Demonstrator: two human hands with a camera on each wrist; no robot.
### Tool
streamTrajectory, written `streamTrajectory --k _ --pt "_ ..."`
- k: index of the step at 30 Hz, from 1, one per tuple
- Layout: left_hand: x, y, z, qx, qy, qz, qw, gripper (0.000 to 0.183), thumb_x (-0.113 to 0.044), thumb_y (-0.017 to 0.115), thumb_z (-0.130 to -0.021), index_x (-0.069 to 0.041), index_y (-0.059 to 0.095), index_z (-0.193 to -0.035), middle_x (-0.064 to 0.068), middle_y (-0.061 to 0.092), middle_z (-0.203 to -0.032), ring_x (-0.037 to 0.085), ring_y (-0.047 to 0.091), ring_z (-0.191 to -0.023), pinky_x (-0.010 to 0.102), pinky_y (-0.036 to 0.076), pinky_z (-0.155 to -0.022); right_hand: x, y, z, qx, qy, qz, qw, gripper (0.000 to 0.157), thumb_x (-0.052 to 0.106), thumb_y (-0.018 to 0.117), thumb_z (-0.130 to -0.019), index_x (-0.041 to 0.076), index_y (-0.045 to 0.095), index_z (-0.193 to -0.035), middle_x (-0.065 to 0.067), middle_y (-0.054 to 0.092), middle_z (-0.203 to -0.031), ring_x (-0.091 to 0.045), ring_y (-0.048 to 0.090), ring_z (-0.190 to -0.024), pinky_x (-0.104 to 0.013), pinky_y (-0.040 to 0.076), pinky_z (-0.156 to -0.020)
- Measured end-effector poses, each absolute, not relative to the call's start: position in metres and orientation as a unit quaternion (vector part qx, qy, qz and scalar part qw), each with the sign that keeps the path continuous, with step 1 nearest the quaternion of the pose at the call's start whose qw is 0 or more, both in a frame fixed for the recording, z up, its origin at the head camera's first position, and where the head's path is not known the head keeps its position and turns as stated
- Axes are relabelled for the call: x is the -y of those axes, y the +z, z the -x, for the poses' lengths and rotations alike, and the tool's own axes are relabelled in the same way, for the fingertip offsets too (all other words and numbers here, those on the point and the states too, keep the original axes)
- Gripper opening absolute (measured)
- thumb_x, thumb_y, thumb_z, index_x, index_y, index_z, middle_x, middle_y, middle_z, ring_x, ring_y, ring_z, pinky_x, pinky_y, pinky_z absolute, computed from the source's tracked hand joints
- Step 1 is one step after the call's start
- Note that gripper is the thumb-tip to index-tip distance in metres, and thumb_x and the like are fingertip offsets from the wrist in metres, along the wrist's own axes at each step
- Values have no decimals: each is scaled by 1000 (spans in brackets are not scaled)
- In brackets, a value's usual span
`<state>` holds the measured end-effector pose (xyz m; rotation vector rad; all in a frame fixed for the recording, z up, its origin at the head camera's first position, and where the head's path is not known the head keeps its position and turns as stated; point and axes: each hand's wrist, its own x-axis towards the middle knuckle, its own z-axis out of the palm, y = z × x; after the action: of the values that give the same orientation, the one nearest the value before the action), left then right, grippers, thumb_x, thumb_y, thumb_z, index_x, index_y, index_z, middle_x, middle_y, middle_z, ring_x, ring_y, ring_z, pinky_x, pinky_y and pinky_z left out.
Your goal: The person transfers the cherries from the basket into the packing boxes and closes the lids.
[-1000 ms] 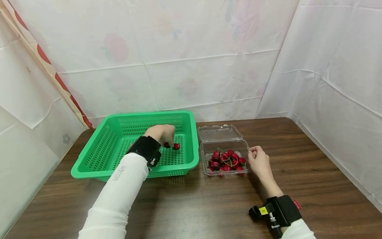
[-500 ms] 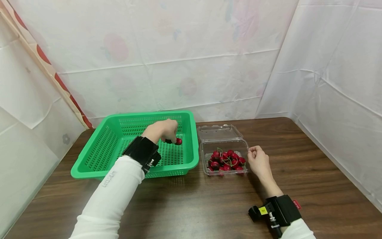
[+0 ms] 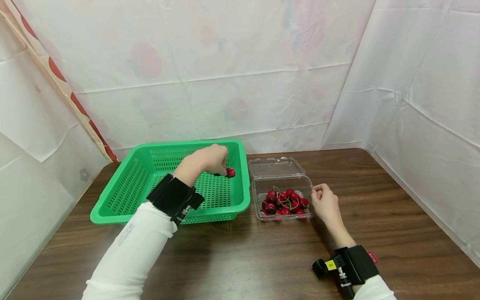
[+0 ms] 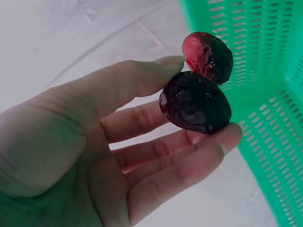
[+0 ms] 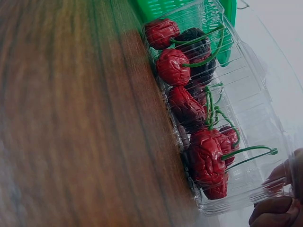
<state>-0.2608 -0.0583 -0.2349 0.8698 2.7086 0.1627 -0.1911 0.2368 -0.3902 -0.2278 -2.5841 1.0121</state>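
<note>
My left hand (image 3: 210,159) is over the right part of the green basket (image 3: 244,179), pinching two cherries. In the left wrist view a dark cherry (image 4: 195,103) sits between thumb and fingers, and a red-and-dark cherry (image 4: 207,57) lies against it at the thumb tip. Beside the basket stands a clear plastic clamshell box (image 3: 256,196), its lid (image 3: 277,166) folded back. Several red cherries (image 3: 283,202) with green stems fill its bottom. On the box's right side, my right hand (image 3: 325,203) pinches the rim between thumb and fingers.
Both containers stand on a dark wooden table (image 3: 240,262). White patterned sheeting (image 3: 210,83) hangs close behind and at both sides. A black wrist camera mount (image 3: 346,266) sits low over the table at the right.
My left hand has moved up and slightly right inside the basket, carrying the cherries with it. The right hand and the clamshell box have stayed in place.
</note>
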Motion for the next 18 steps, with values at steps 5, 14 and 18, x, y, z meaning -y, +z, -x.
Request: streamTrajectory --k 5,14,18 --pt "55 -228 250 -938 76 -317 118 48 -5 59 -81 -15 24 -50 -2 13 -54 11 9 -51 25 17 -50 -238 -390 192 914 358 79 176 17 8 44 -87 -5 53 -94 -3 44 -61 -16 41 -52 -28 34 -51" --pt "42 -232 226 -938 120 -319 63 41 -10 63 -80 -13 34 -51 -3 16 -53 11 14 -48 23 17 -47 -237 -393 194 913 354 81 184 17 8 45 -86 -5 54 -94 -3 46 -62 -17 43 -54 -29 36 -53" --pt "33 -239 217 -938 138 -315 47 28 -13 64 -80 -9 48 -58 -4 25 -50 10 22 -46 22 22 -47 -237 -394 194 912 356 80 186 17 8 45 -86 -5 54 -93 -3 45 -61 -17 43 -54 -29 35 -53"
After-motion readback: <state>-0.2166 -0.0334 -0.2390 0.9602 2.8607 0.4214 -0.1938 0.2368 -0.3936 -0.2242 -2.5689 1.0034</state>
